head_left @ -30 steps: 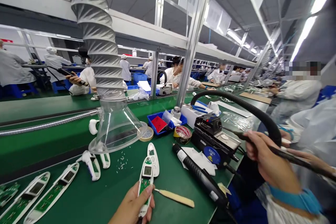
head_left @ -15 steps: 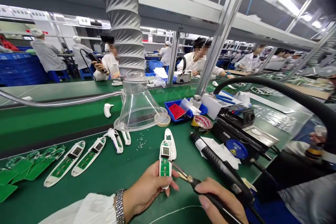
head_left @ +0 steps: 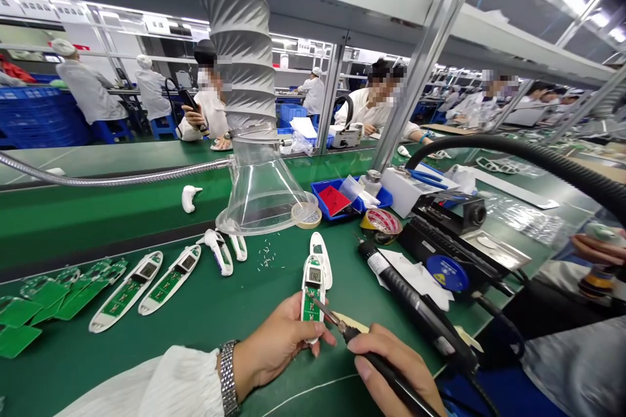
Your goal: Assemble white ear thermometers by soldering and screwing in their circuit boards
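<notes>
My left hand (head_left: 278,344) grips a white thermometer half (head_left: 312,287) with a green circuit board and a small display, held upright just above the green bench. My right hand (head_left: 398,374) is closed round a black soldering iron (head_left: 342,329), whose tip touches the board below the display. A second white shell (head_left: 321,254) lies just behind it. A wristwatch (head_left: 227,378) sits on my left wrist.
A clear fume hood (head_left: 267,199) on a grey duct hangs over the bench. Several open thermometer shells (head_left: 147,280) and green boards (head_left: 29,303) lie at left. A black soldering station (head_left: 452,254), a black tool (head_left: 415,306), tape rolls and a blue tray (head_left: 342,199) stand at right. Other workers sit beyond.
The view swung left and down. My right hand brought the soldering iron from the station at right over to the board; its tip now touches it. My left hand raised the thermometer half slightly.
</notes>
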A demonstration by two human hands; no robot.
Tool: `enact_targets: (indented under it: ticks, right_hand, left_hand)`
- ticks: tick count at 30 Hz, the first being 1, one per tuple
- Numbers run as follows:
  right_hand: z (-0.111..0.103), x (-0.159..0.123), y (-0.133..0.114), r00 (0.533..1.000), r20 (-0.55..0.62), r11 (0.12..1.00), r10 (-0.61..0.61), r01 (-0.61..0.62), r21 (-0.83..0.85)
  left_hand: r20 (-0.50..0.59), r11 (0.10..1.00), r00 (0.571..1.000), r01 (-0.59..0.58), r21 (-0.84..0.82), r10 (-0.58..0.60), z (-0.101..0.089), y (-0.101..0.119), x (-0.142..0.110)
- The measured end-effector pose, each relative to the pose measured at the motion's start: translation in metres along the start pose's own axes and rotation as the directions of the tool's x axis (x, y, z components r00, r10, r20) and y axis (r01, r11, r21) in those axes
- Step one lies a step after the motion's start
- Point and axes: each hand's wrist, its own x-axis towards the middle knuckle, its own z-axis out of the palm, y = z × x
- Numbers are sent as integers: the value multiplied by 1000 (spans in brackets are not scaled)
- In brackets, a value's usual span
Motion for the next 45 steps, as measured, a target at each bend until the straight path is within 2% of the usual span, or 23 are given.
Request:
enact_targets:
  ticks: [4,9,12,18,25,34,40,45]
  right_hand:
    - [0,3,6,999,-3,999,-49,49,-23]
    - [-1,12,-2,997,-48,995,-57,61,75]
    - [-1,15,-4,997,-69,996,-33,39,80]
    - [0,16,0,1000,-13,991,0,2,132]
    - [-2,14,8,994,33,984,104,-108,139]
    - [-3,17,9,992,82,987,93,-103,125]
    - [-4,17,8,995,86,996,51,-57,63]
    - [-2,18,-3,993,67,995,-93,92,28]
  left_hand:
    - [-2,1000,1000,6,-1,-6,0,-1,0]
    - [-8,1000,1000,9,-8,-10,-1,-2,0]
    - [-11,1000,1000,5,-4,-5,-1,-1,0]
    - [-7,1000,1000,3,-2,-3,0,0,0]
    - [11,1000,1000,-3,28,2,-2,0,0]
    - [12,1000,1000,2,16,-2,-2,-1,-1]
    - [11,1000,1000,8,22,-9,-2,-1,0]
    - [-10,1000,1000,6,7,-6,-1,-1,1]
